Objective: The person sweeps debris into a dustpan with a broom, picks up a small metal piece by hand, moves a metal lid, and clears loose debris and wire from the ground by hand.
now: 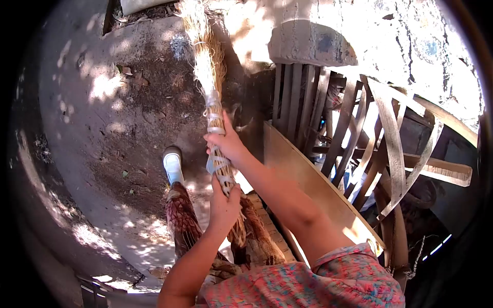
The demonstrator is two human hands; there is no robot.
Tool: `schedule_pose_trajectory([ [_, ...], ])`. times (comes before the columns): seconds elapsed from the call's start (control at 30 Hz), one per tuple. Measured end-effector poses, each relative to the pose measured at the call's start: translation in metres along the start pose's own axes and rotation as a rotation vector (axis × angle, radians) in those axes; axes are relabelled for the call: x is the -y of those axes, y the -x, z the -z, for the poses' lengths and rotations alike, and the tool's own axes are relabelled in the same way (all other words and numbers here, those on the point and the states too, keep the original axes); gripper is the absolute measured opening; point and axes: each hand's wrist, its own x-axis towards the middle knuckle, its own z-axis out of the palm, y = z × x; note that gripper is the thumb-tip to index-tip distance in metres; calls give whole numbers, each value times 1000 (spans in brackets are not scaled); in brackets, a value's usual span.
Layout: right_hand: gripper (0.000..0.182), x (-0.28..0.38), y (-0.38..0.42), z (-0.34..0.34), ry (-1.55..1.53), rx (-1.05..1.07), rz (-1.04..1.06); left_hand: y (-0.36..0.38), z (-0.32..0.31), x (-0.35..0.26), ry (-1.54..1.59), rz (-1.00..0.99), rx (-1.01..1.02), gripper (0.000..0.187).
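The dirt ground [102,128] on the left is patchy with sun and shade. One white shoe [173,165] stands on it. One straw broom [215,110] points away, its brush end out on the ground. Two hands grip its tied handle so it stays steady: the left hand [224,201] is closed low down, the right hand [227,145] closed higher up. On the right lean one flat wooden board [313,187] and many bent wooden strips [390,133].
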Motion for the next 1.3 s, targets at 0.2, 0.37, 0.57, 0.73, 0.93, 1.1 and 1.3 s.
schedule_pose_trajectory([
  [0.2,95,6,-14,10,96,-267,114,-38,26,-7,11,124,202,51],
  [0.37,100,-79,-24,-58,724,-181,-57,16,67,21,447,284,-164,49],
  [0.57,100,-88,100,-34,124,-90,119,129,41,35,225,60,60,54],
  [0.73,102,-92,42,-19,0,-369,10,27,91,54,54,240,264,48],
  [0.93,104,-191,44,-92,389,-84,-92,111,125,89,141,293,-98,55],
  [1.1,101,-187,172,-28,-10,-97,4,197,64,131,-22,73,51,59],
  [1.3,102,-256,99,-11,-42,-305,-177,119,114,160,-249,381,71,59],
])
